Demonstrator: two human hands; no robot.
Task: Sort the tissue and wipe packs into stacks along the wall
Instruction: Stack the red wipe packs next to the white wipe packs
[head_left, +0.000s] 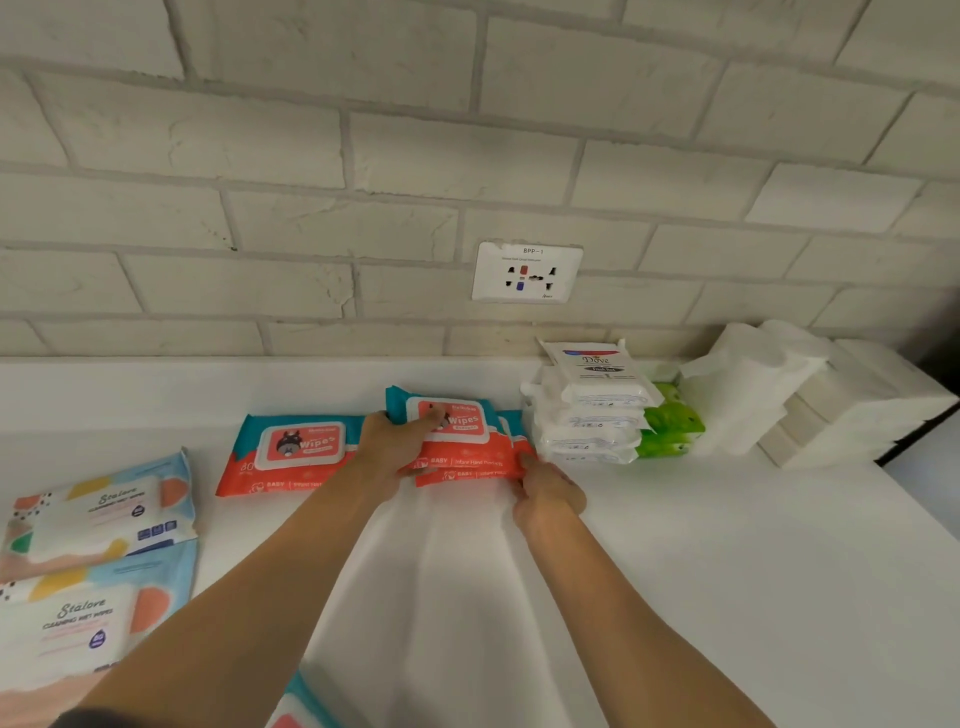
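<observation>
A red and teal baby wipes pack (467, 431) lies on top of another pack of the same kind (470, 475) near the wall. My left hand (392, 441) grips the top pack at its left edge, thumb on the lid. My right hand (545, 491) holds the stack's right front corner. A third red and teal pack (288, 452) lies flat to the left. Right of the stack stands a pile of white Dove packs (589, 405), then green packs (670, 426) and white tissue stacks (769, 400).
Two pastel Stalove wet wipes packs (98, 506) (78, 623) lie at the left front of the white counter (727, 571). Another red and teal pack (296, 714) peeks in at the bottom edge. A wall socket (525, 273) sits in the brick wall above.
</observation>
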